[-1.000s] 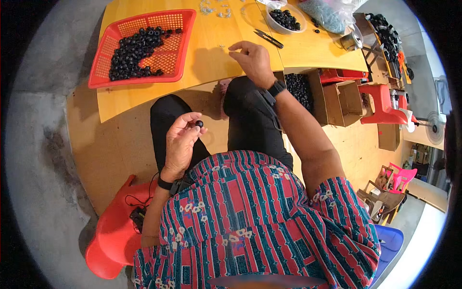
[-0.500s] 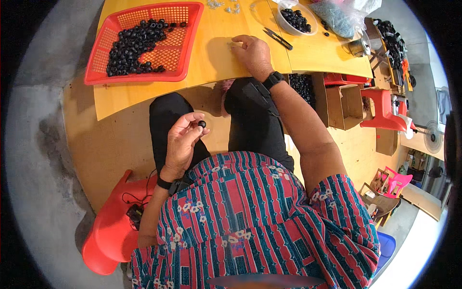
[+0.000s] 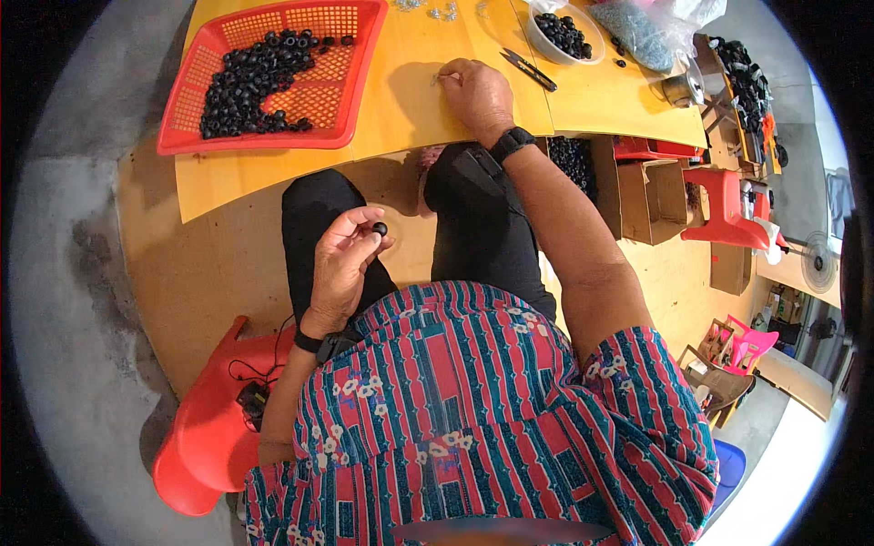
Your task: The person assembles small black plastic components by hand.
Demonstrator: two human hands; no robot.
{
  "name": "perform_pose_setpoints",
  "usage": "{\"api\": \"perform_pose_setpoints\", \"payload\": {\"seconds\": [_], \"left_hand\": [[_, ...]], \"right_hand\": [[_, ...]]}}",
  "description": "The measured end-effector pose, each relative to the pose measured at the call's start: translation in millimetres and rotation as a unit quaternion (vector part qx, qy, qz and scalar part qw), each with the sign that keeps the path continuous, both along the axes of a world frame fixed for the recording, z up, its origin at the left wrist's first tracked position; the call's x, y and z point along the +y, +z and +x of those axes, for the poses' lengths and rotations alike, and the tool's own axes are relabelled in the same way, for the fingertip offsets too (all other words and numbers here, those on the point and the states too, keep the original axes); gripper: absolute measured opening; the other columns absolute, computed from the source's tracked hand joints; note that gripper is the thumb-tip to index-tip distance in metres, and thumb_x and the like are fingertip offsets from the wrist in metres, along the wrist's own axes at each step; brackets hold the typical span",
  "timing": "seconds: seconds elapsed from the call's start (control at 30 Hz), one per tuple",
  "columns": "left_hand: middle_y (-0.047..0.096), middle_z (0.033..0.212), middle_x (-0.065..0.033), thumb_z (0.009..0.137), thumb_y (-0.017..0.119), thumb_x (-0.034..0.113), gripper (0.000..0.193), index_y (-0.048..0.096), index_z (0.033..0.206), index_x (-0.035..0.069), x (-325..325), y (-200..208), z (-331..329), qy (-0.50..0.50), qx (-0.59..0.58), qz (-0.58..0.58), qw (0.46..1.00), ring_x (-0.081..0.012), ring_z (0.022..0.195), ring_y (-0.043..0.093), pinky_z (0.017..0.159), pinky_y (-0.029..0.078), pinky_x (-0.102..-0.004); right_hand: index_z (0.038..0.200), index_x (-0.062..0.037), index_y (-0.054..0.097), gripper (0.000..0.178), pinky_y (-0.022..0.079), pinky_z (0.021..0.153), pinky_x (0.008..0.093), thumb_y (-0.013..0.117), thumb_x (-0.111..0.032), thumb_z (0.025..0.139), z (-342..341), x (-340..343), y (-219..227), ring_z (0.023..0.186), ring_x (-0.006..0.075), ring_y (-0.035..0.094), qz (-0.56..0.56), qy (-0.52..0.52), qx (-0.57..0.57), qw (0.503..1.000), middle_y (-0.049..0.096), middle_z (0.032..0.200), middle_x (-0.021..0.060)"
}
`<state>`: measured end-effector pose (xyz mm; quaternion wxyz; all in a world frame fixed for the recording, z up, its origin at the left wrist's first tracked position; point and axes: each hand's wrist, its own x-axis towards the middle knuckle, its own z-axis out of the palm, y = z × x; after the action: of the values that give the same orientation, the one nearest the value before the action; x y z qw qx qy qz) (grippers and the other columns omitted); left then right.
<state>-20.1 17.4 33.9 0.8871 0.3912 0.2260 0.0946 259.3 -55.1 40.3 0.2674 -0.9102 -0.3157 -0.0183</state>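
Note:
Above my lap, my left hand [image 3: 344,257] pinches a small round black part [image 3: 380,228] between thumb and fingers. My right hand [image 3: 480,98] rests at the table's near side, fingers curled together and knuckles up. Something tiny and pale shows by its fingertips, too small to name. To the left of that hand, a red plastic basket [image 3: 350,102] holds a heap of similar black parts [image 3: 244,91]. A pair of black thread snips [image 3: 530,70] lies just right of my right hand.
Beyond the snips are a clear tub [image 3: 593,50] of black parts, a plastic bag [image 3: 637,35] and a metal tin [image 3: 678,89]. Small clear pieces [image 3: 443,13] lie at the table's far side. Cardboard boxes [image 3: 654,202] stand below right; a red stool [image 3: 209,437] is at my left.
My right hand has shifted slightly away from me on the table, its fingers still curled. My left hand keeps the black part in almost the same place.

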Motion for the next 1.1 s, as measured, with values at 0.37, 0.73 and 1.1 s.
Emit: {"api": "perform_pose_setpoints", "payload": {"seconds": [0.37,0.73,1.1], "left_hand": [[0.056,0.093,-0.005,0.088,0.05,-0.001,0.024,0.054,0.111,0.0,1.1,2.3,1.9,-0.001,-0.007,0.004,1.0,-0.0143,0.085,0.058,0.083,0.049,-0.0315],[0.055,0.093,-0.0045,0.088,0.051,-0.001,0.024,0.054,0.112,0.0,1.3,-2.2,1.9,0.001,-0.006,0.003,1.0,-0.0141,0.085,0.057,0.083,0.049,-0.0311],[0.054,0.096,-0.0032,0.088,0.05,0.0,0.024,0.054,0.112,0.001,2.3,-0.5,1.4,-0.006,-0.008,-0.002,1.0,-0.0125,0.087,0.056,0.086,0.048,-0.0307]], "right_hand": [[0.09,-0.0072,0.064,0.021,0.049,0.072,0.0424,0.059,-0.025,0.08,5.3,-2.1,-6.1,0.081,0.0341,0.062,0.001,-0.016,-0.056,0.998,0.065,0.083,0.0159],[0.099,-0.0134,0.064,0.022,0.05,0.071,0.0404,0.059,-0.023,0.08,1.0,-8.4,1.9,0.081,0.033,0.063,0.025,0.013,-0.024,0.999,0.065,0.084,0.015],[0.089,-0.0193,0.071,0.017,0.051,0.071,0.0388,0.059,-0.029,0.081,8.0,-4.5,-3.2,0.079,0.0305,0.063,0.016,0.053,-0.048,0.997,0.065,0.085,0.0106]]}}
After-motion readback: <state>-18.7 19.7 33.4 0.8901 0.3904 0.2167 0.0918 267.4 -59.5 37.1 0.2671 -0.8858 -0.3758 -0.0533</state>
